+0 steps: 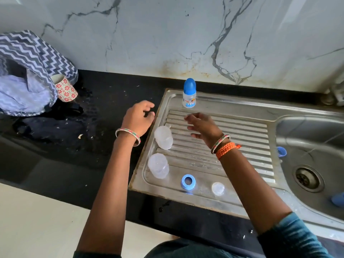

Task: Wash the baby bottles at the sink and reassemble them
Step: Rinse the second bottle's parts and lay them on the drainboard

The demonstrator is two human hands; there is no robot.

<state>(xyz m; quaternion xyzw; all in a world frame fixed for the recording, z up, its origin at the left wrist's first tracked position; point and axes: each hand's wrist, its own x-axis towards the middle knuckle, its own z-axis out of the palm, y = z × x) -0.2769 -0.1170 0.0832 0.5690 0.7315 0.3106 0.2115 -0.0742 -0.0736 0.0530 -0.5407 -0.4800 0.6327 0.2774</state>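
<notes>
An assembled baby bottle (189, 94) with a blue cap stands upright at the far edge of the steel drainboard (232, 131). Two clear bottle bodies (163, 137) (158, 165) stand upside down along its left side. A blue screw ring (188, 181) and a clear teat (218, 188) lie near the front edge. My left hand (138, 119) hovers over the drainboard's left rim, fingers loosely curled, holding nothing. My right hand (202, 125) hangs just in front of the assembled bottle, fingers relaxed and empty.
The sink basin (297, 135) with its drain (308, 178) lies to the right, with a blue part (281, 151) on its rim and another (337, 199) at the frame edge. A zigzag-patterned bag (31, 58) and a floral cup (65, 88) sit on the black counter (74, 164).
</notes>
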